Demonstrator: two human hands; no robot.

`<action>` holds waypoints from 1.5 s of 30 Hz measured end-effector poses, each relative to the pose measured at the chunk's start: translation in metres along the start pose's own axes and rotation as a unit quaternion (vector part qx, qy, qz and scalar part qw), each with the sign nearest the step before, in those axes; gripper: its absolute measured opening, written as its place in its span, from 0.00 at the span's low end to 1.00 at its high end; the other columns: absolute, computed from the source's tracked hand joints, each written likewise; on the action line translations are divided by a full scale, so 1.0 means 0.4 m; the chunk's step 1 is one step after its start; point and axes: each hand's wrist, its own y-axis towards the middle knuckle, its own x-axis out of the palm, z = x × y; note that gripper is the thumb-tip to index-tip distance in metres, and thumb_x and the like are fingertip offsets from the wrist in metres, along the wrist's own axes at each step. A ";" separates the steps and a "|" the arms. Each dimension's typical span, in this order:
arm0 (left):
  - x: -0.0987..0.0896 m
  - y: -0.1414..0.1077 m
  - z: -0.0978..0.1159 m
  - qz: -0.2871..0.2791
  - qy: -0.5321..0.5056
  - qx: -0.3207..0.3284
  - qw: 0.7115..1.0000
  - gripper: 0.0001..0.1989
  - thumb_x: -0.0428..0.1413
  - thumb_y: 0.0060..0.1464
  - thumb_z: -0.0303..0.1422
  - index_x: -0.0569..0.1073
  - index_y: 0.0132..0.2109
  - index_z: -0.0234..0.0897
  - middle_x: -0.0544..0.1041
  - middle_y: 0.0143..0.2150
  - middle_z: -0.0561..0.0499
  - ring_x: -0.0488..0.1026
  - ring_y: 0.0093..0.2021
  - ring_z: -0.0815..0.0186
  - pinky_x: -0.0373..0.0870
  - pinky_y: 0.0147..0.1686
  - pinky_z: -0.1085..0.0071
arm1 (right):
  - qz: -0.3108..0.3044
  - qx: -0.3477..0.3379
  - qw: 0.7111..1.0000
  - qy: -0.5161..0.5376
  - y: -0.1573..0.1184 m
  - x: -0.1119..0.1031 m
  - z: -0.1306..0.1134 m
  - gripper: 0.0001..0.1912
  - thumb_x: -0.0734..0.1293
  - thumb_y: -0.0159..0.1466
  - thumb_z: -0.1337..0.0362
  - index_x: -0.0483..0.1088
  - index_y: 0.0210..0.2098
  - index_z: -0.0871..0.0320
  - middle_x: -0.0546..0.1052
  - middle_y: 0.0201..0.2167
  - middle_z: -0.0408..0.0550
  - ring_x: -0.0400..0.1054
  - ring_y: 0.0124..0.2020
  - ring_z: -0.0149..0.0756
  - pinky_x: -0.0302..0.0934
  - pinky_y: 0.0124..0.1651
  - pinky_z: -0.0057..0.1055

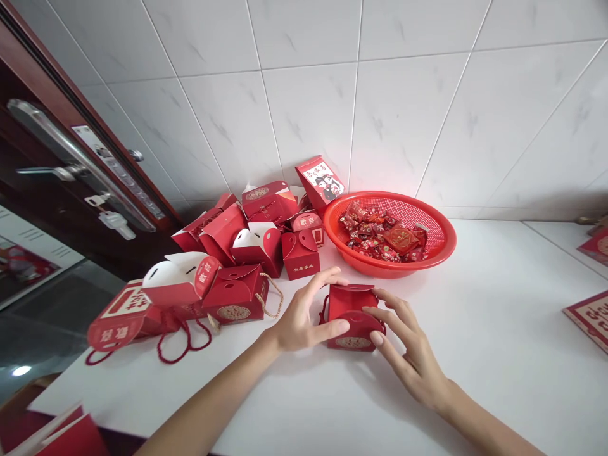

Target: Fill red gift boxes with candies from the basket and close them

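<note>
A small red gift box [352,329] with a gold round emblem and a dark red cord handle stands on the white table between my hands, its top flaps not fully closed. My left hand [304,316] is at its left side, thumb lying on the front flap and fingers reaching toward the back. From the right, my right hand [408,345] holds the box, with fingertips on the right edge and the front flap. The box's inside is hidden from me. Beyond it sits a red plastic basket [439,259] holding wrapped candies [380,234].
Several red gift boxes [235,297], some with flaps up, crowd the left and back of the table [498,354]. A taller box [319,180] leans near the tiled wall [308,120]. A door with keys [111,218] stands at left. Red printed pieces [591,320] lie at right.
</note>
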 end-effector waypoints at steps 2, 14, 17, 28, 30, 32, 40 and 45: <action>0.010 0.000 -0.004 0.020 0.011 -0.016 1.000 0.35 0.65 0.55 0.42 0.64 0.67 0.40 0.77 0.58 0.41 0.72 0.62 0.52 0.65 0.65 0.53 | 0.012 0.005 1.000 -0.002 -0.001 0.004 -0.001 0.14 0.63 0.72 0.61 0.72 0.56 0.49 0.71 0.63 0.57 0.68 0.61 0.50 0.71 0.56 0.47; 0.043 0.003 0.000 0.058 0.065 0.024 0.996 0.11 0.63 0.57 0.38 0.80 0.46 0.39 0.80 0.50 0.43 0.76 0.54 0.55 0.73 0.57 0.57 | 0.044 -0.009 0.999 -0.023 -0.005 0.013 0.006 0.26 0.64 0.72 0.66 0.62 0.68 0.45 0.66 0.68 0.56 0.65 0.66 0.49 0.68 0.61 0.49; 0.064 -0.003 0.002 0.087 0.070 0.032 0.993 0.09 0.62 0.58 0.37 0.81 0.44 0.39 0.79 0.50 0.43 0.76 0.54 0.55 0.74 0.56 0.57 | 0.047 -0.037 0.998 -0.035 -0.008 0.016 0.010 0.25 0.64 0.71 0.67 0.67 0.66 0.45 0.65 0.68 0.55 0.65 0.65 0.50 0.68 0.60 0.50; 0.082 -0.013 0.012 0.091 0.071 -0.017 0.993 0.09 0.61 0.59 0.37 0.81 0.44 0.39 0.75 0.60 0.41 0.74 0.60 0.52 0.70 0.61 0.54 | 0.040 -0.006 0.999 -0.005 -0.001 0.002 0.016 0.19 0.64 0.72 0.62 0.72 0.61 0.46 0.67 0.68 0.54 0.66 0.65 0.52 0.67 0.61 0.52; 0.080 -0.011 0.013 0.088 0.053 -0.032 0.994 0.09 0.61 0.59 0.38 0.81 0.44 0.39 0.75 0.61 0.41 0.74 0.60 0.52 0.70 0.61 0.54 | 0.052 0.064 0.996 0.032 0.007 -0.012 0.030 0.18 0.63 0.73 0.58 0.70 0.61 0.48 0.71 0.65 0.55 0.67 0.64 0.51 0.67 0.61 0.52; 0.076 -0.010 0.010 0.085 0.043 -0.033 0.995 0.10 0.61 0.58 0.38 0.81 0.43 0.39 0.75 0.61 0.41 0.75 0.60 0.52 0.70 0.61 0.54 | 0.062 0.145 0.985 0.067 0.017 -0.027 0.051 0.19 0.63 0.72 0.53 0.70 0.59 0.50 0.75 0.61 0.55 0.69 0.62 0.50 0.67 0.60 0.52; 0.061 -0.001 -0.008 0.065 0.028 -0.028 0.997 0.10 0.62 0.57 0.38 0.81 0.43 0.39 0.74 0.62 0.41 0.73 0.61 0.51 0.68 0.62 0.53 | -0.047 0.254 0.934 0.246 0.051 -0.038 0.085 0.24 0.68 0.66 0.47 0.71 0.55 0.54 0.82 0.50 0.58 0.78 0.52 0.51 0.74 0.51 0.50; 0.065 -0.008 -0.005 0.067 0.019 -0.029 0.997 0.09 0.60 0.58 0.37 0.81 0.42 0.38 0.74 0.62 0.42 0.72 0.62 0.49 0.67 0.63 0.53 | -0.097 0.260 0.927 0.254 0.048 -0.046 0.057 0.22 0.67 0.66 0.47 0.72 0.51 0.56 0.84 0.39 0.55 0.80 0.43 0.49 0.72 0.53 0.51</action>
